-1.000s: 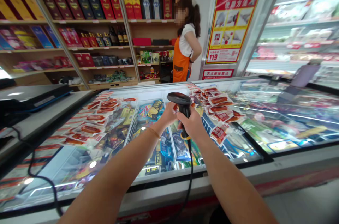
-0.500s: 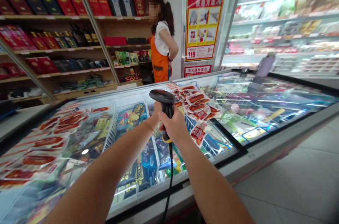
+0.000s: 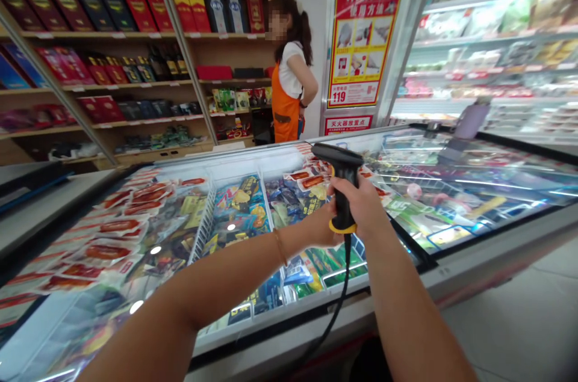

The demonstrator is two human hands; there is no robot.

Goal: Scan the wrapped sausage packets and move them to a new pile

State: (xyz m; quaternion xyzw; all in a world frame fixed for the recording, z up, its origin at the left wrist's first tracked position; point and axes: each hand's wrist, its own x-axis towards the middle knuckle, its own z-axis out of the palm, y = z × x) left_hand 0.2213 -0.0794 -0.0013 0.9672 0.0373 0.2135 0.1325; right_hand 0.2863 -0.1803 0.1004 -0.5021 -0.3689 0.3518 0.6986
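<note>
My right hand (image 3: 363, 204) is wrapped round the grip of a black and yellow barcode scanner (image 3: 338, 155), held upright above the chest freezer (image 3: 271, 328). From the base of its handle a black cable (image 3: 341, 301) runs down past the freezer's front edge. Beyond the scanner is my left hand (image 3: 321, 227), low over the glass; its fingers are mostly hidden by the scanner and my right hand, so what they touch is unclear. Packs of sausages (image 3: 311, 180) lie on the glass just past my hands. More sausage packs (image 3: 108, 251) are spread at the left.
Wire baskets (image 3: 203, 222) under the glass hold colourful frozen packets. A purple bottle (image 3: 472, 119) stands on the freezer's far right. Behind it, a person in an orange apron (image 3: 285, 99) stands by the shelves (image 3: 149, 84). At right is a lit display fridge (image 3: 492, 39).
The view has shifted left. My right hand and the scanner have moved right, and my left hand has dropped lower behind the scanner. More of the sausage packs beyond are now covered.
</note>
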